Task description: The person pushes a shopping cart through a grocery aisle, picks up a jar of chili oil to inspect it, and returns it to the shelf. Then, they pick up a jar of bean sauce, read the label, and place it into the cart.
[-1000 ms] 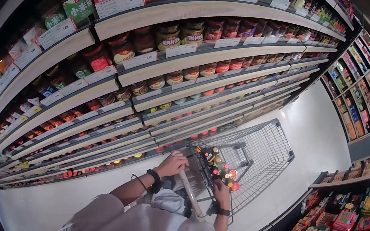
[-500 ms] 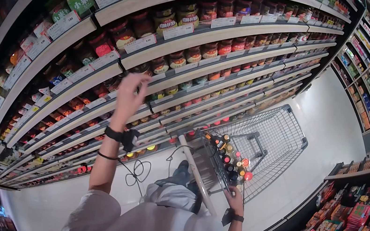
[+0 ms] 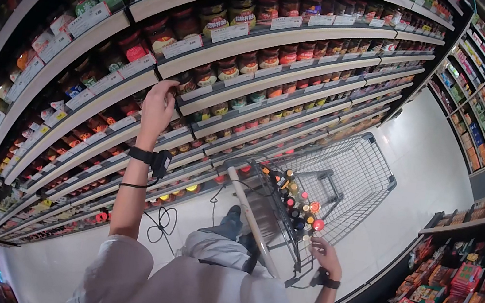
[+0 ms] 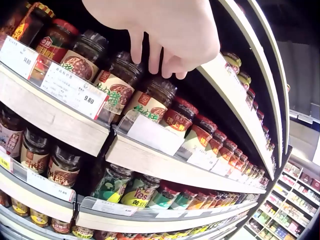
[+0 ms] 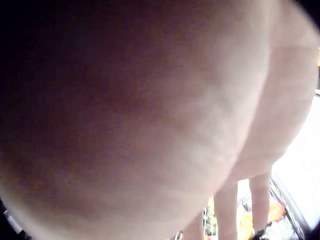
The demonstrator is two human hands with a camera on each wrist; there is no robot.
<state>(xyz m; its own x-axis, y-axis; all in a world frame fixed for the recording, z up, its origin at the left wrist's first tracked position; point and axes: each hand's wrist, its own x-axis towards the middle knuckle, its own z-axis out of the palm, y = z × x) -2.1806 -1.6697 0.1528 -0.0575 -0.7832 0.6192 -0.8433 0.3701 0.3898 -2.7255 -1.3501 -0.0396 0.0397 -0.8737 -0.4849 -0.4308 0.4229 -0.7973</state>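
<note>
My left hand (image 3: 157,111) reaches to the shelves on the left. In the left wrist view that hand (image 4: 167,30) hangs palm down with fingers pointing down over a brown jar with a dark lid (image 4: 149,100) and a similar jar (image 4: 117,85) beside it; whether the fingertips touch the lids I cannot tell. My right hand (image 3: 327,256), fingers loosely bent and apparently holding nothing, is by the near right side of the shopping cart (image 3: 387,181), close to the bottles and jars (image 3: 302,209) inside. Its palm (image 5: 150,120) fills most of the right wrist view.
Price tags (image 4: 74,91) line the shelf edge (image 4: 160,167) below the jars. The cart's handle (image 3: 252,218) is in front of my body. A looped black cable (image 3: 162,225) hangs at the left. Packaged goods (image 3: 466,279) fill a display at the right.
My left hand has left the cart handle and risen to the jars on the shelf. My right hand has moved from over the cart's contents to the cart's near right side.
</note>
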